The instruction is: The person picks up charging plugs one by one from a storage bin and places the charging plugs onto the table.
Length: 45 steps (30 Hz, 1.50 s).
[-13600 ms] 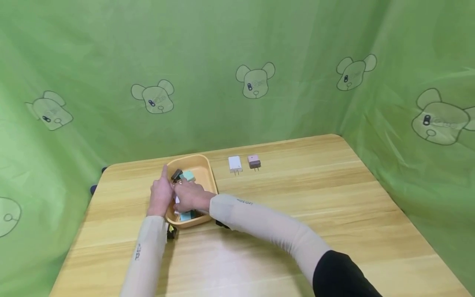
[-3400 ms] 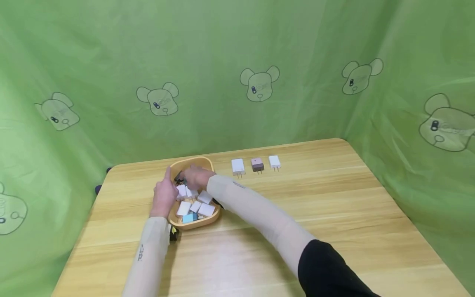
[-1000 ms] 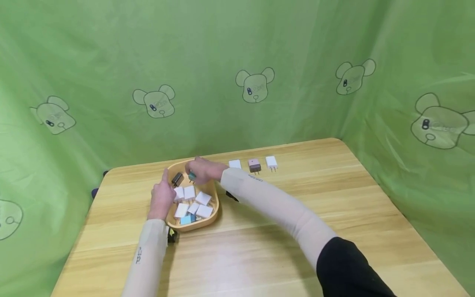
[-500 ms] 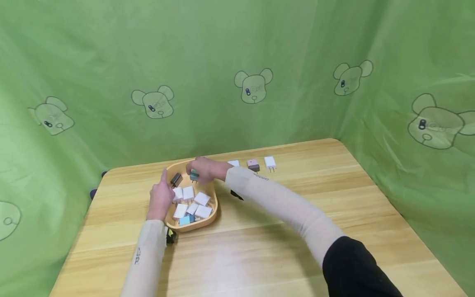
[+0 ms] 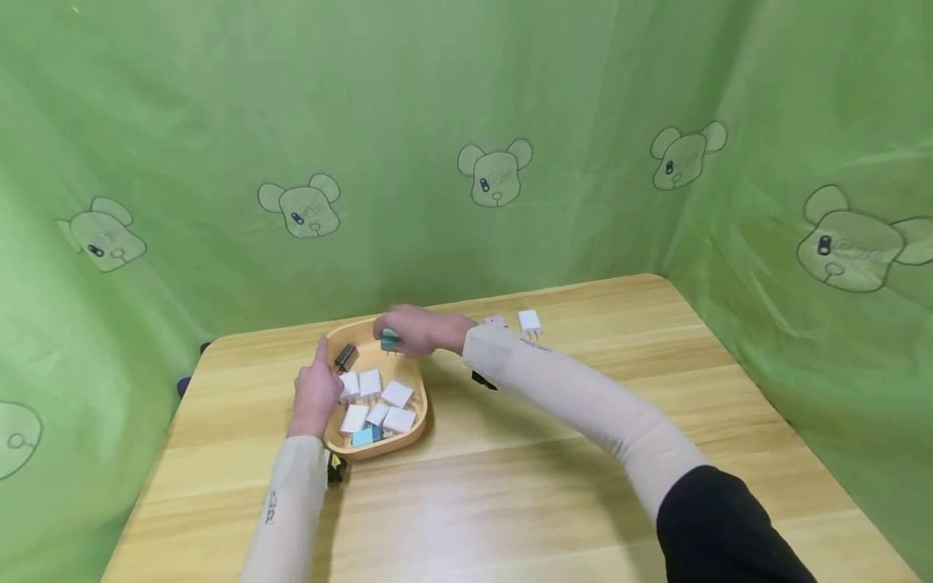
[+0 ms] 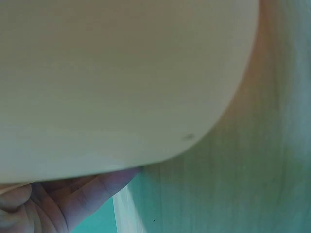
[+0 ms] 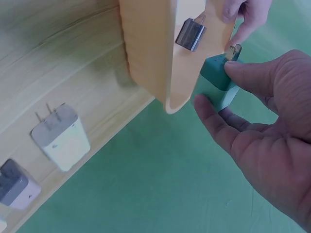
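My right hand pinches a teal charger plug between thumb and fingers, prongs showing, over the far right rim of the orange tray. At the tray's left wall my left hand holds the rim, thumb on the inner side and index finger stretched along the outside. Inside the tray lie several white charger plugs, a black charger plug near the far left, and a light blue one at the near end. In the left wrist view the tray's outer wall hides most of the left hand.
Beyond the right arm, a small white charger and a pink and dark one lie in a row on the wooden table. A larger white charger is hidden in the head view. Green curtain stands behind.
A white charger has joined the table row since the oldest frame. Lately my right hand has lifted the teal charger from the tray's far end and shifted slightly right. My left hand stays at the rim.
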Available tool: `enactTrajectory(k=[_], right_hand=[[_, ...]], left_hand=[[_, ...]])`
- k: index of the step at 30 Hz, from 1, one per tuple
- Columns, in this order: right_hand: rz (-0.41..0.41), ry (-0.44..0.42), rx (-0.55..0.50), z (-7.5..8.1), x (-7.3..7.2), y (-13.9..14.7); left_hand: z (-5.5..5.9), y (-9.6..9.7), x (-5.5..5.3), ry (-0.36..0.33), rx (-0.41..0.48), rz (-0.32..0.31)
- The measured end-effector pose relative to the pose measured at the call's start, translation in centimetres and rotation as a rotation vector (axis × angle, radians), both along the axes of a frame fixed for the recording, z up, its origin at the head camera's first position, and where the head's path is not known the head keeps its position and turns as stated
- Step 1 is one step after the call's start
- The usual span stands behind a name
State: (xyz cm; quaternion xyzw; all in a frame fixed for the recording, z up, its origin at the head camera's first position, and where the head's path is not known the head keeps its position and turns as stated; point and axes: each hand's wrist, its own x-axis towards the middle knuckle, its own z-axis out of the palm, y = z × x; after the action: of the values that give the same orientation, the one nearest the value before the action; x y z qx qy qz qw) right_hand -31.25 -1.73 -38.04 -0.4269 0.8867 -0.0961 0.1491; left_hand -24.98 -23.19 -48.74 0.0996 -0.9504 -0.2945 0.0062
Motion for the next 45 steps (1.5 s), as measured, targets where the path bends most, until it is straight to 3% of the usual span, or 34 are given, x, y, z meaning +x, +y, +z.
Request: enactTrajectory(k=[15, 28, 45], right_hand=[[-0.036, -0.025, -0.007, 0.5, -0.4, 4.0], [-0.107, -0.031, -0.044, 0.5, -1.6, 8.3], [-0.185, -0.009, -0.006, 0.8, -3.1, 14.1]], left_hand=[[0.0, 0.0, 0.3, 0.020, -0.003, -0.005], [0.1, -0.1, 0.3, 0.016, 0.029, -0.006], [0.3, 0.0, 0.3, -0.004, 0.026, -0.007]])
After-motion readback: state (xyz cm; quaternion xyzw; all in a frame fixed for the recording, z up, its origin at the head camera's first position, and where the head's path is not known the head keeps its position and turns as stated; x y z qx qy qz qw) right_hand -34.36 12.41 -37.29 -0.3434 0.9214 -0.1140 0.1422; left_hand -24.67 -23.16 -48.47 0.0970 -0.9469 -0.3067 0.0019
